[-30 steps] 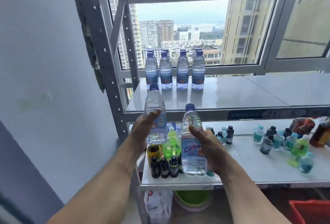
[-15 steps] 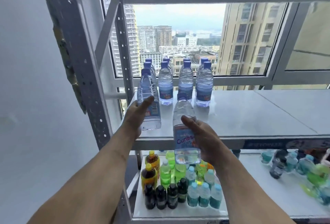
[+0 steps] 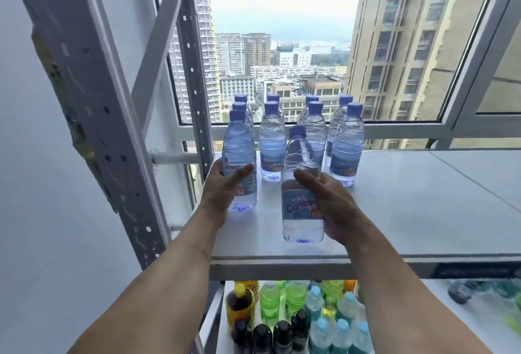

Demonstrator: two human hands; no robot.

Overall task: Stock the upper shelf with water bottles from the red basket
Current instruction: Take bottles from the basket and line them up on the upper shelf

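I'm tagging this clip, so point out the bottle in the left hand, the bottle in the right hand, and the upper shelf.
left-hand bottle [image 3: 238, 145], head view, upper body
right-hand bottle [image 3: 298, 207], head view, label
upper shelf [image 3: 423, 212], head view, bare top surface

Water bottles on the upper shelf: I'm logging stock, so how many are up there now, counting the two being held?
10. Eight stand in paired rows by the window; the left hand holds one, the right hand another. More may be hidden behind.
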